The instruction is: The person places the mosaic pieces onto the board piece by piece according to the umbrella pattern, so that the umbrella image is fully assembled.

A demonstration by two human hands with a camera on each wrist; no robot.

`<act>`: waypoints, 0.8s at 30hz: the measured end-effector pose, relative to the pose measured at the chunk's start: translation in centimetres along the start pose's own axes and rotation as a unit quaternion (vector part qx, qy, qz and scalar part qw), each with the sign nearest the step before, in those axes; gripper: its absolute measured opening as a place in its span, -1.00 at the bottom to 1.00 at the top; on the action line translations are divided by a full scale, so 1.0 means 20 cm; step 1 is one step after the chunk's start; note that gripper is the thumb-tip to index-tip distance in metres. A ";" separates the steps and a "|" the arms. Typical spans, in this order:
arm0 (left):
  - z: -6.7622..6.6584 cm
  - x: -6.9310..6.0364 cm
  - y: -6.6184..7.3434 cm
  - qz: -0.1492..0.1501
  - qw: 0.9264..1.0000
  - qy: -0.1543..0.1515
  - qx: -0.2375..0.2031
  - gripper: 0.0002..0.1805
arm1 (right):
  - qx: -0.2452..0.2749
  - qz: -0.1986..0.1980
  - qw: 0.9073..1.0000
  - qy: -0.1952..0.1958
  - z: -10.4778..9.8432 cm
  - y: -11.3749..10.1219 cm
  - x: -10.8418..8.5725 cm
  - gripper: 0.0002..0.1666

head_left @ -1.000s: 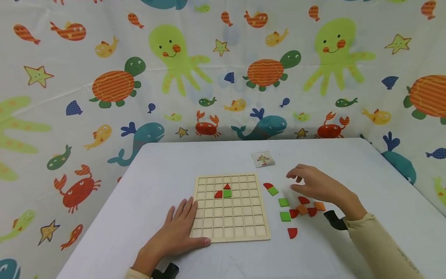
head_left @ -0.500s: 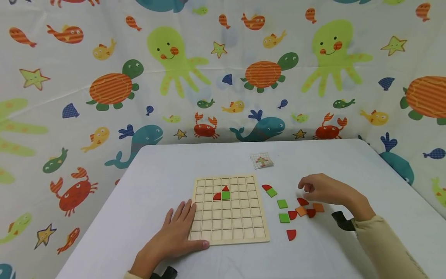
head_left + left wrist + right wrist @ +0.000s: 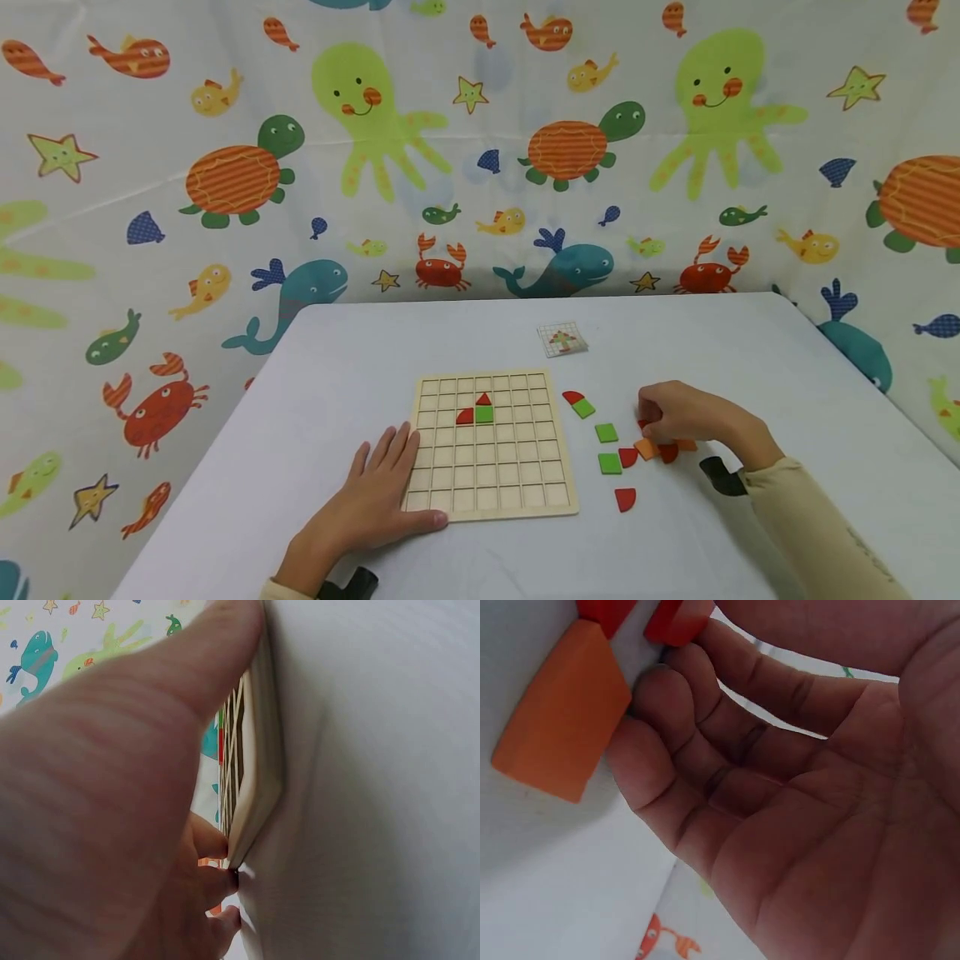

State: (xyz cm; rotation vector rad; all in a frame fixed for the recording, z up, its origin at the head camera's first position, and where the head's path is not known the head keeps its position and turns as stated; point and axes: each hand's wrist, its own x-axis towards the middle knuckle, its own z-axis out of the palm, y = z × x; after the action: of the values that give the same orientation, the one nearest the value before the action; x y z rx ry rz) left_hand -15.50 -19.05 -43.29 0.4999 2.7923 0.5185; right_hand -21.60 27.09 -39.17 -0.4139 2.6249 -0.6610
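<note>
A square wooden grid board (image 3: 495, 479) lies on the table, with a red triangle tile (image 3: 484, 399), a green square tile (image 3: 484, 414) and a red quarter-circle tile (image 3: 466, 416) in its cells. My left hand (image 3: 378, 492) rests at the board's left edge, fingers stretched out and thumb along the near left corner. Right of the board, my right hand (image 3: 697, 412) reaches down into the loose tiles, its thumb and index finger pinching a red quarter-circle tile (image 3: 679, 621). The fingers partly cover that tile. Close beside them lies an orange tile (image 3: 566, 712).
Between board and right hand lie loose green squares (image 3: 610, 464) and red quarter-circles (image 3: 625, 500). Another orange tile (image 3: 686, 446) is partly under the right hand. A small pattern card (image 3: 562, 339) lies behind the board. A sea-animal cloth (image 3: 420, 167) hangs behind the table.
My right hand has drawn back to the right, then lowered onto the loose tiles, with its fingers closing around a red quarter-circle. The left hand has stayed by the board.
</note>
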 end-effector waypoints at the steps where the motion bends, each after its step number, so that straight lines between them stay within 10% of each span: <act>1: 0.00 0.00 0.00 0.001 1.000 0.000 -0.002 0.43 | 0.000 0.002 1.000 -0.001 0.00 0.00 0.00 -0.79; 24: 0.00 -0.01 0.00 0.003 1.000 0.003 -0.010 0.42 | 0.001 -0.029 0.997 0.067 -0.02 -0.05 0.03 -0.89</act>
State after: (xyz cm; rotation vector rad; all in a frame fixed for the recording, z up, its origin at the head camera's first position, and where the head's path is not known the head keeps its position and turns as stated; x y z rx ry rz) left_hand -15.33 -19.21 -43.20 0.5031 2.7901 0.5488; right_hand -22.12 26.19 -38.49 -0.4629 2.7467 -0.7342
